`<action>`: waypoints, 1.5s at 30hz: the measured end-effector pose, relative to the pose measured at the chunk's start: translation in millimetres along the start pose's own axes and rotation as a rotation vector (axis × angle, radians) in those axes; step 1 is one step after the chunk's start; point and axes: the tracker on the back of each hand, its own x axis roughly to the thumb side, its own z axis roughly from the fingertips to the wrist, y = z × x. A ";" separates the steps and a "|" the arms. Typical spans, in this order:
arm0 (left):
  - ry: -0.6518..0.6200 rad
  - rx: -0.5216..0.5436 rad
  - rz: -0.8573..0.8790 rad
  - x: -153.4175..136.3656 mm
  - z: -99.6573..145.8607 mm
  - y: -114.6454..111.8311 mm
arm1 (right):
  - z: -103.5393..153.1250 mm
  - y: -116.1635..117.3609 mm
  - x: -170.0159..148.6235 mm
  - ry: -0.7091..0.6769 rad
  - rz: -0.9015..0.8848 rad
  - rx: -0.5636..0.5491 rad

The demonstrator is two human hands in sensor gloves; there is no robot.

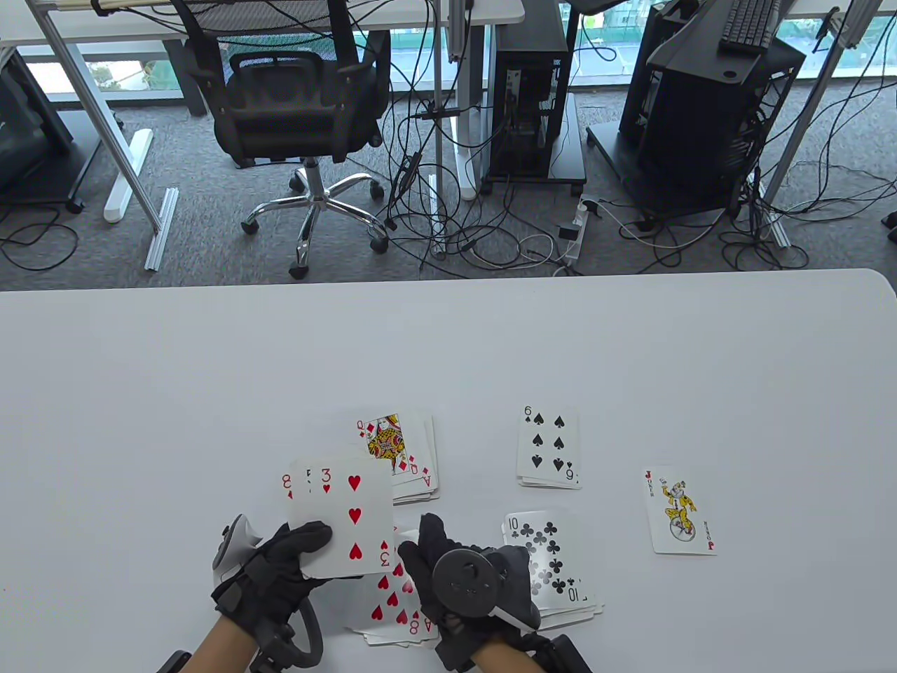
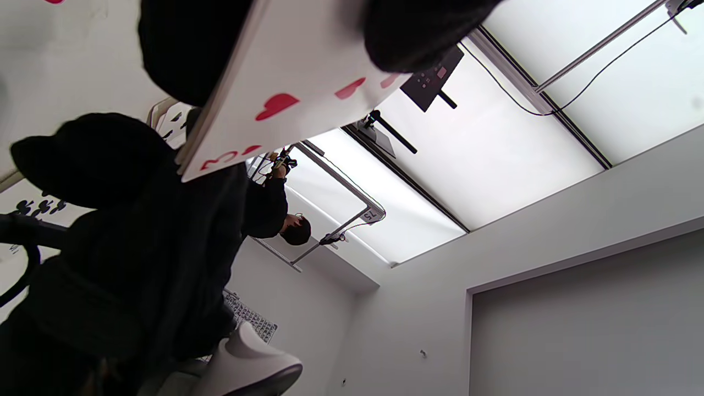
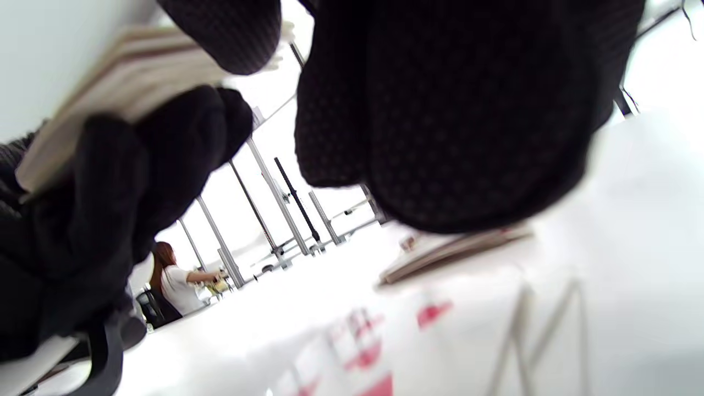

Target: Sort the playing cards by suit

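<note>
My left hand (image 1: 308, 554) holds a fanned stack of cards face up, the 3 of hearts (image 1: 347, 519) on top and a red 8 peeking out at its left. The left wrist view shows that card (image 2: 297, 82) from below. My right hand (image 1: 438, 543) hovers over the hearts pile (image 1: 389, 606), which shows the 8 of hearts; I see no card in its fingers (image 3: 440, 110). On the table lie a diamonds pile topped by a queen (image 1: 399, 449), a spades pile topped by the 6 (image 1: 549, 449), and a clubs pile topped by the 10 (image 1: 557, 561).
A joker (image 1: 678, 510) lies alone, face up, at the right. The white table (image 1: 210, 392) stretches bare to the left and back. Beyond its far edge stand an office chair (image 1: 301, 105) and computer towers among cables.
</note>
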 end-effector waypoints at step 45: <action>-0.044 -0.031 -0.019 4.6 -1.5 -0.6 | 6.9 -25.5 -41.1 0.271 -0.419 -0.222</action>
